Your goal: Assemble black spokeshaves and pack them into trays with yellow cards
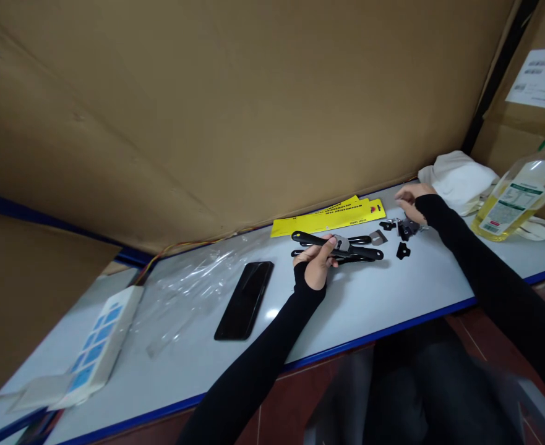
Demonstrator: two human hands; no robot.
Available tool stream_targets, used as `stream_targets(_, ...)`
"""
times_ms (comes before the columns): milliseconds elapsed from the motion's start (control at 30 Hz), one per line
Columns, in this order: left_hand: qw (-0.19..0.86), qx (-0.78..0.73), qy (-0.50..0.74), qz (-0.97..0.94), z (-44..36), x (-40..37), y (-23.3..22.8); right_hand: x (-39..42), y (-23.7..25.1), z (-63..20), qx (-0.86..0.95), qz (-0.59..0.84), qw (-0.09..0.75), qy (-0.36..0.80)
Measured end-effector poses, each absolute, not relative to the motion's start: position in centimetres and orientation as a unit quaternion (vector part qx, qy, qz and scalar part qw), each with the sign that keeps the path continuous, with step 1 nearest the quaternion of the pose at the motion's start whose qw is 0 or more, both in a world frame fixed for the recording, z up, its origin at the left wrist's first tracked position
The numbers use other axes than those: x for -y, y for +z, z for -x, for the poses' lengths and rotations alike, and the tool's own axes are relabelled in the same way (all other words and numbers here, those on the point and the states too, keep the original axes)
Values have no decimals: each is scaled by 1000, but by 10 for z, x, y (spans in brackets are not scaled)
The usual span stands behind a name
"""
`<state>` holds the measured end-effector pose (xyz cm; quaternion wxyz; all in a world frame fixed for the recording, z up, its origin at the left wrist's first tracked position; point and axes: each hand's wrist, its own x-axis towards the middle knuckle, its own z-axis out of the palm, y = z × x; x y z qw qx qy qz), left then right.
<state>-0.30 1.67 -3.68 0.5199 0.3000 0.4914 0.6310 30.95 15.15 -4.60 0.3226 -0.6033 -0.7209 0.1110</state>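
My left hand [317, 259] is closed around the middle of a black spokeshave [365, 252], with a grey metal blade [342, 243] at its centre, raised a little above the table. Other black spokeshave bodies [359, 240] lie behind and below it, partly hidden. My right hand [412, 201] is at the small parts to the right, its fingers curled together; what they hold, if anything, I cannot make out. Under and beside that hand are several black cap pieces [403, 250], small screws [394, 221] and a loose grey blade [378, 237].
Yellow printed cards [316, 224] lie along the cardboard wall [253, 111]. Left of my hands are a black phone [244, 301], clear plastic bags [193, 278] and a white-and-blue box [100, 346]. A bottle of yellow liquid [508, 204] and white cloth [460, 179] stand right.
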Motion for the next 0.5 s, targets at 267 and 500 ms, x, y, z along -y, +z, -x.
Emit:
stream_targets(267, 528, -488, 625, -306, 1, -15, -37, -155, -57, -351, 746, 618, 194, 155)
stream_targets(500, 535, -488, 618, -306, 3, -17, -40, -151, -44, -343, 717, 646, 175, 193)
